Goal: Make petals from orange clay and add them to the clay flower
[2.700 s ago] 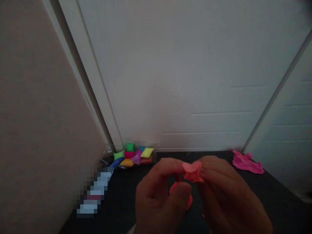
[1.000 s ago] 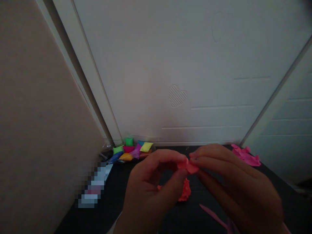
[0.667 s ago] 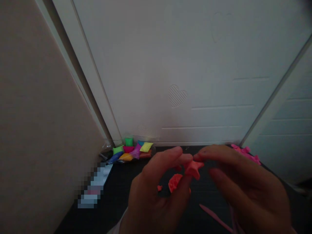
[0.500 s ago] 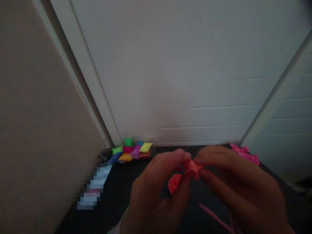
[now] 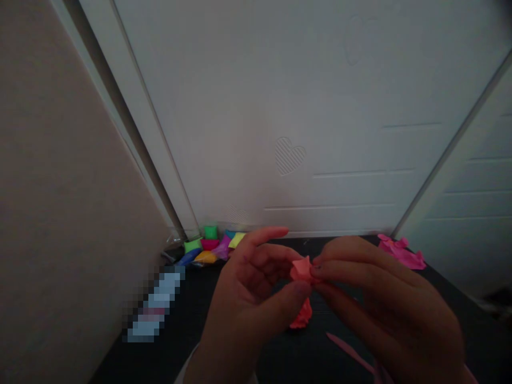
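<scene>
Between my two hands, above the dark tabletop, is a small coral-pink star-shaped piece of modelling clay (image 5: pixel 302 270). My right hand (image 5: pixel 394 304) pinches its right side between thumb and fingers. My left hand (image 5: pixel 252 298) has its thumb and a bent finger against the star's left side, while its index finger is lifted and stretched out. Below the star, partly hidden by my left thumb, a crumpled coral-pink clay lump (image 5: pixel 302 316) lies on the table. A pink pointed modelling tool (image 5: pixel 349 351) lies near my right wrist, its lower end partly covered.
Colourful clay packets (image 5: pixel 207 257) in clear plastic lie at the back left. A blurred-out pale strip (image 5: pixel 156 306) is along the left edge. Flat bright pink pieces (image 5: pixel 401 252) lie at the back right. A white panel (image 5: pixel 340 106) with an embossed heart rises behind the table (image 5: pixel 320 352).
The star has turned and shifted slightly left in my fingers. My left index finger has lifted off and straightened, and more of the lump's lower part shows.
</scene>
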Demonstrator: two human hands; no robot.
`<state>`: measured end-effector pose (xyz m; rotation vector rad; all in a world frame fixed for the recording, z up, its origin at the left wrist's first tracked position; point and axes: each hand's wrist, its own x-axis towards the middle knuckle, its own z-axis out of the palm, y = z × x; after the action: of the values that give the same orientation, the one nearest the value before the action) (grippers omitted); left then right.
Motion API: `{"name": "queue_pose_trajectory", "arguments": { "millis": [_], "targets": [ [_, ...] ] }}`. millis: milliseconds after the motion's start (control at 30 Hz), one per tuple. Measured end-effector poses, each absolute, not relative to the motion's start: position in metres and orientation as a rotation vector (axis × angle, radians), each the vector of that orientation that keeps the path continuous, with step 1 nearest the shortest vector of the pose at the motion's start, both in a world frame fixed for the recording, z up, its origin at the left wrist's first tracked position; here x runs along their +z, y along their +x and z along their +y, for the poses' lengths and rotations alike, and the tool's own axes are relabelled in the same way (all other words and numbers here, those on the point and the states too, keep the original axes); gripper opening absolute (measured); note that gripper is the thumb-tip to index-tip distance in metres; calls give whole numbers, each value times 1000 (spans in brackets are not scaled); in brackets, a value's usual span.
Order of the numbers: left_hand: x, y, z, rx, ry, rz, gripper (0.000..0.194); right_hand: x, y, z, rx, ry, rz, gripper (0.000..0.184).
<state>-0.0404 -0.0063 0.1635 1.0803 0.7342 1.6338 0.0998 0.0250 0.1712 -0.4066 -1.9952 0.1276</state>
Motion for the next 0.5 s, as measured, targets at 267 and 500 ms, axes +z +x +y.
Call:
{"name": "queue_pose_trajectory", "arguments": {
  "millis": [267,500],
  "targets": [
    [167,-41,-8,1565,961,682,40,170,103,23,183,-387,-2017,17],
    [167,-42,-10,1515,909,606,39,163,104,27,288,-356,-1961,24]
  ]
}}
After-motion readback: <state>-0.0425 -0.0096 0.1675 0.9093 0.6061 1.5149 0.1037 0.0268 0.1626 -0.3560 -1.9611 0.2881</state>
